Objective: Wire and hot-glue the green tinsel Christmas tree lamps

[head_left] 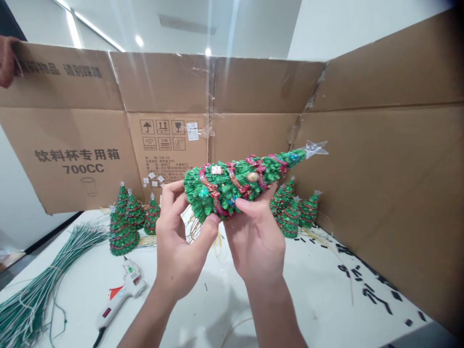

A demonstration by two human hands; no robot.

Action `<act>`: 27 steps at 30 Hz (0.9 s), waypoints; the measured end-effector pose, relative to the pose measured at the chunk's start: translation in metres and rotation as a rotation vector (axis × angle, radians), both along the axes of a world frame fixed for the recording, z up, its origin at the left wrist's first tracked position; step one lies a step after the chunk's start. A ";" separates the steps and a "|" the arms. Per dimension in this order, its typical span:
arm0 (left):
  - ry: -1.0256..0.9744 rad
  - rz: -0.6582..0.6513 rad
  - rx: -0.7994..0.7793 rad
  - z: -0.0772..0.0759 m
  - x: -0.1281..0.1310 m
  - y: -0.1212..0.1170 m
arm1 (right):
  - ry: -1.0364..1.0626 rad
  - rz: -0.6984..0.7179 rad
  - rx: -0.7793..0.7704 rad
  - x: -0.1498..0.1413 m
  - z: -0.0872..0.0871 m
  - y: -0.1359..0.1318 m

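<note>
- Left hand (179, 241) curls half closed around the wide end of a glittery green Christmas tree (235, 186), thumb pressed against the underside.
- Right hand (255, 237) cups the tree's middle from below, palm up, fingers partly open and thumb across the underside.
- Both hands hold the tree tilted on its side above the middle of a white desk (319, 285), its narrow end pointing right and up, tipped with a clear star (313, 149).
- Another person's hand (5, 60) holds the top left corner of a tall cardboard sheet (174, 111), which stands along the far edge of the desk and bends down the right edge.
- Near the left edge lie a white glue gun (123, 295) and a bundle of green wires (27, 309).
- Small Christmas trees (125, 217) stand upright near the far left corner; more small trees (292, 208) stand against the cardboard on the far right.
- Black scraps (369, 285) lie scattered near the right edge.
- Over the cardboard show a white ceiling (253, 29) and strip lights (72, 29).
</note>
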State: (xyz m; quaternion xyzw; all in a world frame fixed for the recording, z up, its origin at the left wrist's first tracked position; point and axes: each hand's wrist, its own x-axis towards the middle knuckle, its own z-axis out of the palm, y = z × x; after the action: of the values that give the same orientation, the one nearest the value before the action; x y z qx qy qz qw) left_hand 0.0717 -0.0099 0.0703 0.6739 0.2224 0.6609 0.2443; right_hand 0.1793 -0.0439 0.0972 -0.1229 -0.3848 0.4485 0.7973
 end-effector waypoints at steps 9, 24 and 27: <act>-0.031 -0.004 -0.034 -0.003 0.000 0.001 | 0.011 -0.024 0.017 -0.003 -0.008 0.005; -0.003 0.016 -0.010 -0.001 0.000 0.000 | 0.028 -0.032 0.000 0.000 -0.007 0.006; -0.008 0.001 -0.010 -0.001 0.000 0.000 | 0.025 -0.030 0.008 0.000 -0.006 0.007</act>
State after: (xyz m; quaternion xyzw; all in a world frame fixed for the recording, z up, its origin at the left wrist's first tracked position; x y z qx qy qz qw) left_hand 0.0716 -0.0099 0.0694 0.6697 0.2250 0.6628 0.2480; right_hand 0.1788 -0.0372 0.0908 -0.1199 -0.3746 0.4364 0.8092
